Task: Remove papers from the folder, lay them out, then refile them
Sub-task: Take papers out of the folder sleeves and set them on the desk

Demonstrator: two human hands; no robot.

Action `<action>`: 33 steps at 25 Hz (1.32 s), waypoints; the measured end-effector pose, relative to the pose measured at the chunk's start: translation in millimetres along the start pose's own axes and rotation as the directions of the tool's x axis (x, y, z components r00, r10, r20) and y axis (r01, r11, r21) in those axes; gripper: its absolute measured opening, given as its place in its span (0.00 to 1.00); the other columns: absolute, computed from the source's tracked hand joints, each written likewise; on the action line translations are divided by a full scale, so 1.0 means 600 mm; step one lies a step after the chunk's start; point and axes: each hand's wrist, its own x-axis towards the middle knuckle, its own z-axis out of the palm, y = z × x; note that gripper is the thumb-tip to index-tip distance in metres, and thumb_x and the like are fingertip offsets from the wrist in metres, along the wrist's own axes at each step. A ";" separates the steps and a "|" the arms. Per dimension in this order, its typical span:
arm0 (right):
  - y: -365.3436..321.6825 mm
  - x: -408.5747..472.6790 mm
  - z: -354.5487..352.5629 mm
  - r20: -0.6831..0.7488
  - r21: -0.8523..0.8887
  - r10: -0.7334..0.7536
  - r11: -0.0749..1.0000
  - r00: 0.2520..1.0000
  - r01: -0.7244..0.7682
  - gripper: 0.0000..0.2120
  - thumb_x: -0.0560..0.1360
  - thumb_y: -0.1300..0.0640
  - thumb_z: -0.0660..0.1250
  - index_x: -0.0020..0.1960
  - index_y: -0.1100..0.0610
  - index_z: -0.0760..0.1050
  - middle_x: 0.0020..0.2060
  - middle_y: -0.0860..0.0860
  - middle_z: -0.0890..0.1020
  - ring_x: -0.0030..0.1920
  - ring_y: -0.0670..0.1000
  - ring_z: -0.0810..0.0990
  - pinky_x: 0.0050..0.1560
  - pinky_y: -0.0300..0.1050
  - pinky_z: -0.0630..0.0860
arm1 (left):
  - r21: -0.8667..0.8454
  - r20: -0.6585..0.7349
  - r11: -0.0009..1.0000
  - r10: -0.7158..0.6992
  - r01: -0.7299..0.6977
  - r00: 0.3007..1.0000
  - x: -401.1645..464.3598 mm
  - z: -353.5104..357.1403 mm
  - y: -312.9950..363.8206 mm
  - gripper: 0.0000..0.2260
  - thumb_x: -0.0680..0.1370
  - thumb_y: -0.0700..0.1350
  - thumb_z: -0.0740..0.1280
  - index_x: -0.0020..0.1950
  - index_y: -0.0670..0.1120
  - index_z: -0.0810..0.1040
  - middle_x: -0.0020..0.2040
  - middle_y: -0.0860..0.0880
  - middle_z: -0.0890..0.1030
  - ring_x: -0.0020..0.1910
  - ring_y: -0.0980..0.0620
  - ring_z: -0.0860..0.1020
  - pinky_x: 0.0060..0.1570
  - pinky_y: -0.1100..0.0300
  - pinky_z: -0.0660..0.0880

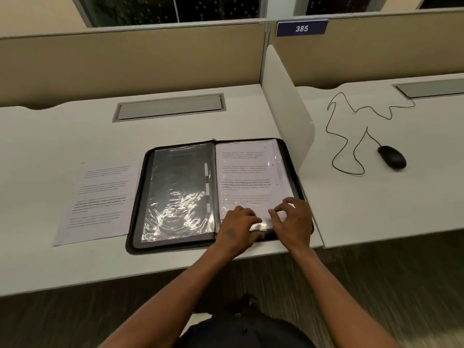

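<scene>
A black zip folder (140, 197) lies open on the white desk (75, 126). Its left side is an empty, shiny clear sleeve (178, 194). In the right sleeve sits a printed paper (248, 172). Another printed sheet (100, 197) lies flat on the desk, left of the folder. My left hand (238, 227) rests on the bottom edge of the right sleeve, fingers bent over it. My right hand (293, 219) is just beside it, fingertips pinching the lower edge of the paper at the sleeve's bottom.
A white divider panel (286, 101) stands right of the folder. Beyond it, a black mouse (391, 156) with a looping cable lies on the neighbouring desk. A grey cable hatch (170, 106) is set into the desk behind the folder. The desk's front edge runs just below my hands.
</scene>
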 end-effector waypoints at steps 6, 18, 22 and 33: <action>-0.002 0.026 -0.016 0.022 0.076 -0.091 0.993 0.996 0.089 0.08 0.74 0.48 0.75 0.47 0.52 0.81 0.52 0.48 0.82 0.55 0.48 0.77 0.53 0.43 0.76 | 0.035 -0.174 0.999 0.021 -0.015 0.984 -0.002 0.006 -0.019 0.29 0.71 0.46 0.77 0.70 0.51 0.71 0.65 0.46 0.73 0.55 0.50 0.74 0.54 0.56 0.74; -0.043 -0.052 0.024 0.464 -0.193 -0.378 0.839 0.801 0.508 0.40 0.64 0.69 0.75 0.74 0.68 0.65 0.73 0.65 0.69 0.76 0.65 0.64 0.73 0.62 0.67 | -0.211 -0.306 0.978 -0.073 0.008 0.949 0.001 -0.019 -0.043 0.14 0.79 0.39 0.66 0.64 0.44 0.80 0.57 0.48 0.84 0.54 0.51 0.82 0.56 0.58 0.78; -0.043 -0.016 0.017 0.619 -0.412 -0.215 0.729 0.755 0.546 0.38 0.78 0.66 0.63 0.81 0.61 0.45 0.79 0.68 0.46 0.80 0.67 0.45 0.80 0.60 0.44 | -0.283 -0.352 0.959 -0.099 -0.005 0.931 -0.002 -0.025 -0.041 0.13 0.79 0.38 0.67 0.63 0.44 0.81 0.56 0.49 0.85 0.51 0.54 0.83 0.53 0.64 0.78; 0.021 -0.031 -0.019 0.450 -0.368 -0.641 0.501 0.621 0.783 0.02 0.73 0.62 0.68 0.43 0.58 0.79 0.36 0.56 0.82 0.41 0.58 0.80 0.48 0.55 0.75 | -0.365 -0.289 0.930 -0.075 -0.038 0.955 -0.031 -0.023 -0.036 0.20 0.76 0.50 0.72 0.67 0.50 0.78 0.61 0.54 0.82 0.58 0.60 0.79 0.58 0.54 0.78</action>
